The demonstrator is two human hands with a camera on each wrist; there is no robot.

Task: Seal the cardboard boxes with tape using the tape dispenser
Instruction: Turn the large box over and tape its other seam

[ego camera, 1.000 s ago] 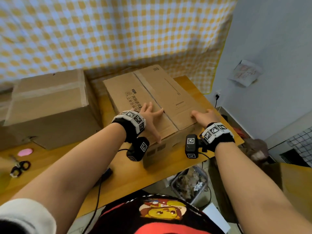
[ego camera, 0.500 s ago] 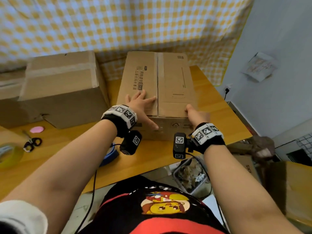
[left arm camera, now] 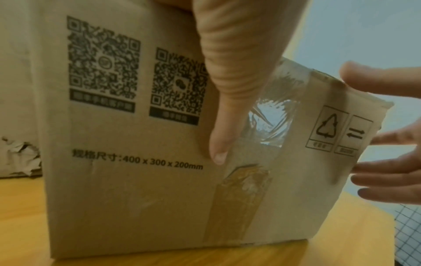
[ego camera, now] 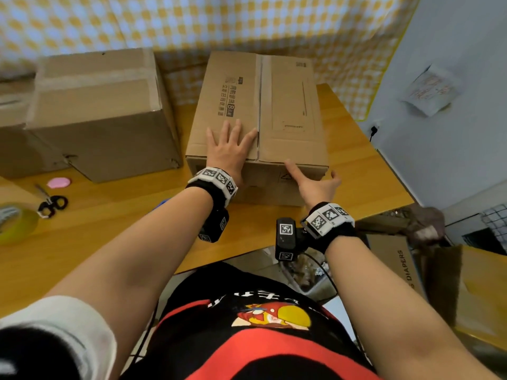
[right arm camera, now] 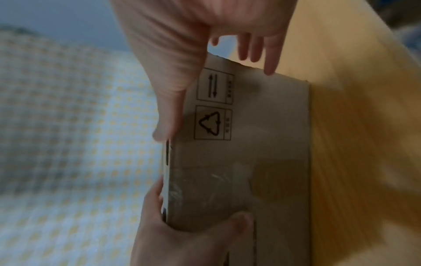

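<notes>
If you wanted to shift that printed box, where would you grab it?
Probably by its two short ends, one hand from each side. The printed box is wide and flat-topped with no handles, so one hand cannot span it. The left hand lies flat on top; the right hand is at the near right corner.

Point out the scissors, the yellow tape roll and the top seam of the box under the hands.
scissors (ego camera: 52,204), head view, on the black handles.
yellow tape roll (ego camera: 16,224), head view, on its outer side.
top seam (ego camera: 259,105), head view, midway along the flap joint.

both bare forearms reach forward. the left hand (ego camera: 229,152) lies flat, fingers (ego camera: 225,130) spread and straight, thumb (left arm camera: 224,108) pointing down. the right hand (ego camera: 315,185) is relaxed, fingers apart, thumb (ego camera: 292,167) extended.
</notes>
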